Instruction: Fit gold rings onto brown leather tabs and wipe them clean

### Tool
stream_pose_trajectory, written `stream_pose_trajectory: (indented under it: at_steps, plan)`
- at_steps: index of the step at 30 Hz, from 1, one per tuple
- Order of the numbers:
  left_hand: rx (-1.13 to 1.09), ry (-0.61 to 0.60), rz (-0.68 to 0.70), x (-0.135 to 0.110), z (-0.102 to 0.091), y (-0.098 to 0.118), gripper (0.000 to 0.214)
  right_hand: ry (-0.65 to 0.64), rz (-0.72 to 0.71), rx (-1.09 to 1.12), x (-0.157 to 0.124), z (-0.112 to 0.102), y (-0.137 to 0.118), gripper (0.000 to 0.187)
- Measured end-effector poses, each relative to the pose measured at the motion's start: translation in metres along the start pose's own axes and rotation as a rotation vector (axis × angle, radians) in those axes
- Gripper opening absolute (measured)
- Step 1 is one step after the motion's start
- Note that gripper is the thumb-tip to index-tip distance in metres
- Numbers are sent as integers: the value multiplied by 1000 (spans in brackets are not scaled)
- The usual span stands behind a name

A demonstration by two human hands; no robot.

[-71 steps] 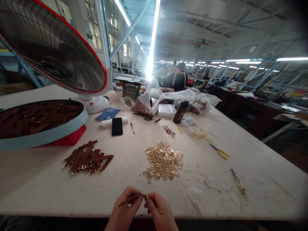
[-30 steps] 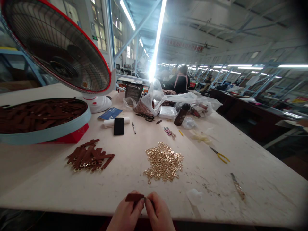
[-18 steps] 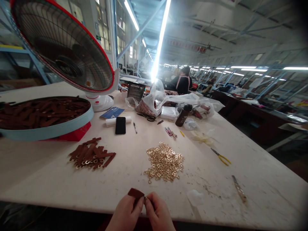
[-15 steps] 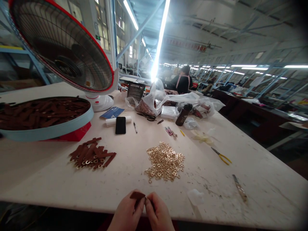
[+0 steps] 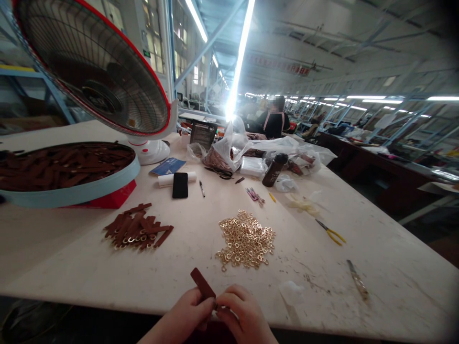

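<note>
My left hand [image 5: 190, 308] is closed on a brown leather strap [image 5: 202, 282] near the table's front edge. The strap's far end sticks up past the fingers, tilted to the left. My right hand [image 5: 242, 308] pinches at the strap's lower end, its fingertips against those of the left. That end is hidden between the fingers, so I cannot tell if a metal ring is there. Ahead lies a heap of small gold metal rings [image 5: 247, 239]. To the left is a pile of brown straps [image 5: 138, 229], several with gold rings at their ends.
A round light-blue tray [image 5: 82, 188] full of brown strips stands at the left, by a red-rimmed fan [image 5: 96, 91]. Farther back are a phone [image 5: 180, 185], a pen [image 5: 202, 188] and a dark bottle [image 5: 274, 170]. Yellow-handled pliers [image 5: 330, 232] and a knife-like tool [image 5: 357, 280] lie right.
The strap has swung from lying nearly flat over my left hand to pointing up and away to the left. Both hands have turned slightly and stay together at its end.
</note>
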State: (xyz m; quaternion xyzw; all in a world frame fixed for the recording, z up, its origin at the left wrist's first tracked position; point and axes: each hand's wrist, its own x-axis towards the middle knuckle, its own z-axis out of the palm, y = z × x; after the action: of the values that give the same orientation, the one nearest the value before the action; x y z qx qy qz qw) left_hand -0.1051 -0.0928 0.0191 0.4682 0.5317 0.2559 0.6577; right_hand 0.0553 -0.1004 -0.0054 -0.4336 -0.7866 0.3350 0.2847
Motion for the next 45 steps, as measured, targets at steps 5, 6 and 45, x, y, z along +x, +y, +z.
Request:
stream_pose_trajectory:
  at_steps: [5, 6, 45]
  plan:
    - [88, -2, 161, -1, 3, -13, 23, -40, 22, -26, 6, -2, -1, 17]
    - [124, 24, 187, -1, 4, -17, 22, -50, 49, -5, 6, -1, -1, 15]
    - [-166, 51, 85, 11, 12, -35, 40, 386, 419, 716, -4, 47, 15, 34]
